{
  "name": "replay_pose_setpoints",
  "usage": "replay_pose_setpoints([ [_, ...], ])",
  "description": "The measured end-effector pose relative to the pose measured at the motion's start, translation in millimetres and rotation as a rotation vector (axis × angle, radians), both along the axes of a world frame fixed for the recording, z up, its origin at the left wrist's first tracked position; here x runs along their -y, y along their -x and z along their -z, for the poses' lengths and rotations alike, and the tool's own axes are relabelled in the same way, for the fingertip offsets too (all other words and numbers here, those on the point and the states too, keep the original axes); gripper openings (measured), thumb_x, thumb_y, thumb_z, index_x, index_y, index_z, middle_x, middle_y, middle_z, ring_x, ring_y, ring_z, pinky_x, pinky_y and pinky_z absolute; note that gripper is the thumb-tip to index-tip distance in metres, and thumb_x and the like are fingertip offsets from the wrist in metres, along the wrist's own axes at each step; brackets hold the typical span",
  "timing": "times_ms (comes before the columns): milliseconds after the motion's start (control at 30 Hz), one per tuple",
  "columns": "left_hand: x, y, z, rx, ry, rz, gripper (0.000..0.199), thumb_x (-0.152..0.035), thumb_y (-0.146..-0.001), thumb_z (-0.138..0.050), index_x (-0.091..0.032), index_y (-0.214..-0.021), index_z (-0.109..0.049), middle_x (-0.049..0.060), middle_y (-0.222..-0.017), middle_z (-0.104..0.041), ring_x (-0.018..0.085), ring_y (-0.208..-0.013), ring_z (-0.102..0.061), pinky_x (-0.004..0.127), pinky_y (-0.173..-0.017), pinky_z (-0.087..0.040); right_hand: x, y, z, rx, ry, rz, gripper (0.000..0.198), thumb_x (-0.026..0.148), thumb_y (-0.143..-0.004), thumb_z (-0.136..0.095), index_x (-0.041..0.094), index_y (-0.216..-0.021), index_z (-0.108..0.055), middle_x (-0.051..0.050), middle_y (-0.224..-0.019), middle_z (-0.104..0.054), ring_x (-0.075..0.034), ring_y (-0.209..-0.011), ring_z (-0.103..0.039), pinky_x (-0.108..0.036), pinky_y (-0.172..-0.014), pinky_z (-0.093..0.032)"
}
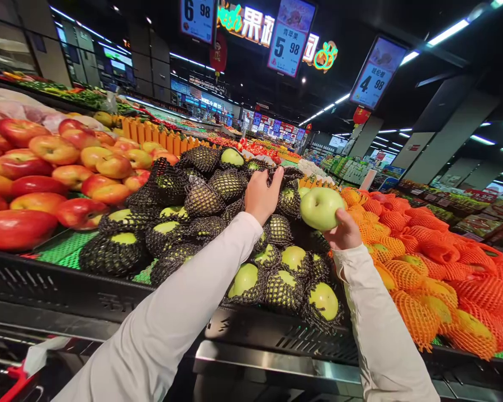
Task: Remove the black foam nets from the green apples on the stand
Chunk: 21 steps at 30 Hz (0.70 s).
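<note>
A bare green apple is in my right hand, raised above the right side of the green apple pile. Its smooth skin shows with no net around it. Over the middle of the pile, my left hand is closed, with a black foam net at its fingertips. The fingers partly hide how that net is gripped. Below and around both hands lie several green apples in black foam nets, some with their tops showing. White sleeves cover both forearms.
Red and yellow apples are heaped at the left. Fruit in orange foam nets and fruit in red nets fill the right. A black crate edge and metal rail run along the front. Price signs hang overhead.
</note>
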<state>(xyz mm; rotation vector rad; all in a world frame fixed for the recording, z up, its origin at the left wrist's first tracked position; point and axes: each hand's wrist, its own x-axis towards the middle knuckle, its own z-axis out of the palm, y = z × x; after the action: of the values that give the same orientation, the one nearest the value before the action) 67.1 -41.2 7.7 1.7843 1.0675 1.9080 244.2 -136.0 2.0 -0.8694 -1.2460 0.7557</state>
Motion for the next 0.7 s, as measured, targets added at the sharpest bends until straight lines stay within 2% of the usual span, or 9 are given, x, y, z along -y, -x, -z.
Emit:
replay_pose_setpoints([
  [133,-1,0,0.6,0.004,-0.005,0.009,0.046,-0.05,-0.094,-0.047,-0.022,-0.058,-0.037,0.004,-0.072,-0.049,0.021,-0.076,-0.055,0.036,-0.078,-0.043,-7,7,10,0.555,-0.184,0.307,0.077,0.052,-0.046,-0.088,0.025,-0.11,-0.053,-0.007,-0.116,-0.058,-0.03,-0.107,-0.058,-0.049,-0.098,-0.048],
  [200,-2,0,1.3,0.0,-0.008,0.003,0.046,-0.05,-0.094,-0.047,-0.022,-0.059,-0.04,0.004,-0.072,-0.05,0.021,-0.076,-0.056,0.036,-0.078,-0.044,-6,6,11,0.84,-0.238,0.411,0.082,0.055,-0.046,-0.088,0.025,-0.112,-0.05,-0.009,-0.114,-0.056,-0.031,-0.107,-0.056,-0.051,-0.099,-0.045],
  [267,-2,0,2.0,-0.005,-0.014,-0.004,0.046,-0.052,-0.094,-0.046,-0.022,-0.06,-0.043,0.004,-0.072,-0.05,0.02,-0.076,-0.056,0.035,-0.078,-0.044,-5,1,8,1.051,-0.259,0.428,0.087,0.058,-0.047,-0.087,0.024,-0.118,-0.049,-0.011,-0.114,-0.055,-0.034,-0.109,-0.054,-0.054,-0.099,-0.043],
  [400,-3,-1,2.6,-0.008,-0.024,0.0,0.047,-0.057,-0.093,-0.044,-0.021,-0.062,-0.046,0.003,-0.071,-0.05,0.02,-0.077,-0.056,0.033,-0.079,-0.044,-1,-12,2,1.312,-0.216,0.342,0.101,0.054,-0.052,-0.087,0.03,-0.138,-0.041,-0.012,-0.122,-0.051,-0.038,-0.116,-0.049,-0.057,-0.1,-0.04],
  [533,-2,-1,1.8,-0.037,-0.008,-0.004,0.045,-0.054,-0.093,-0.046,-0.021,-0.063,-0.046,0.004,-0.072,-0.051,0.02,-0.076,-0.056,0.033,-0.079,-0.044,2,-14,0,1.409,-0.186,0.361,0.085,0.047,-0.059,-0.084,0.03,-0.135,-0.05,-0.012,-0.121,-0.05,-0.037,-0.112,-0.054,-0.053,-0.096,-0.046],
  [700,0,0,1.1,-0.031,-0.006,0.002,0.044,-0.052,-0.093,-0.047,-0.021,-0.061,-0.043,0.004,-0.073,-0.051,0.021,-0.078,-0.056,0.034,-0.08,-0.043,3,-12,-1,1.158,-0.173,0.591,0.073,0.062,-0.056,-0.08,0.025,-0.116,-0.058,-0.011,-0.108,-0.062,-0.035,-0.101,-0.059,-0.054,-0.089,-0.048],
])
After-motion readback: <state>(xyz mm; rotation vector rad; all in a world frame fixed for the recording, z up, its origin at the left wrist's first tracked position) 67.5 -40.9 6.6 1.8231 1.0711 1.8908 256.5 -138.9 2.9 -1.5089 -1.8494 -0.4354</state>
